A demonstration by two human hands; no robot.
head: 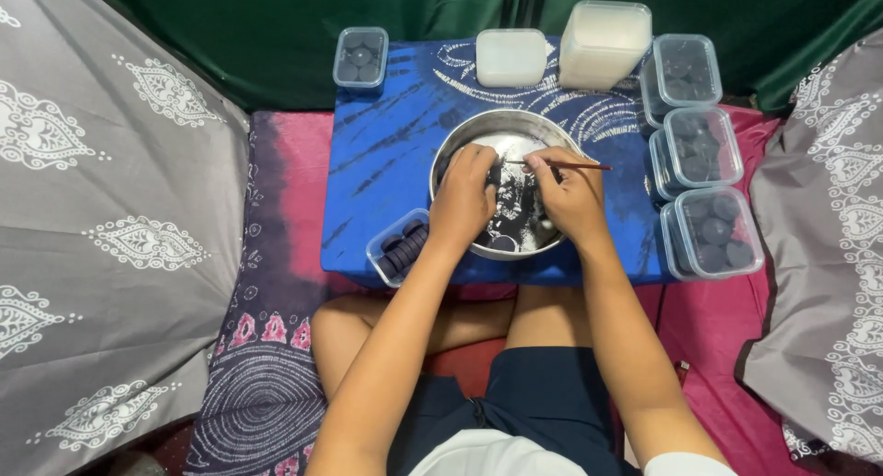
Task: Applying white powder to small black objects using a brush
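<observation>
Both hands work inside a round steel bowl [448, 154] on a low table draped in blue patterned cloth [386, 154]. The left hand [463, 198] is curled narrow, knuckles up, and covers what lies under it; a dark round disc [495, 173] shows at its fingertips, but whether the fingers pinch it cannot be told. The right hand [570, 195] is closed around a thin brown brush [575, 166], whose handle sticks out past the bowl's rim away from the left hand. The brush tip is hidden between the two hands. More dark discs lie in the bowl beneath the wrists, mostly covered.

Just beside the left wrist sits an open clear tub of dark discs [397, 244], partly behind the forearm. Beyond the right hand stand lidded tubs of discs [710, 232], overlapping one another. Past the bowl are two white lidded containers [602, 42], contents unseen.
</observation>
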